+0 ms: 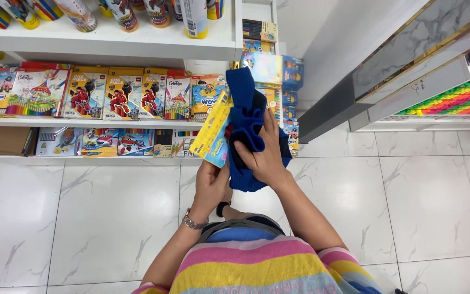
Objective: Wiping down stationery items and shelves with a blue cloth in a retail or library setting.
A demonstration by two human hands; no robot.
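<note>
Head view, looking straight down. I note the flat yellow-and-blue box (213, 133) is held up in front of the white shelf unit (110, 46), above the marbled floor tiles (82, 218).

Left hand (209, 188) — wristwatch (193, 220) on that wrist — is closed on the box's lower end, fingers wrapped from below. Right hand (265, 155) is pressed flat onto a bunched blue cloth (243, 117), which touches the box's right-hand face.

Key relation: the box's long axis runs up and slightly right, away from the body, toward the shelf. The cloth lies along that same axis, just beside it. The box lies above the left hand and left of the right hand.

The hands are close together, not touching that I can tell. Rows of colouring-pencil boxes (121, 95) stand on the shelf behind.
</note>
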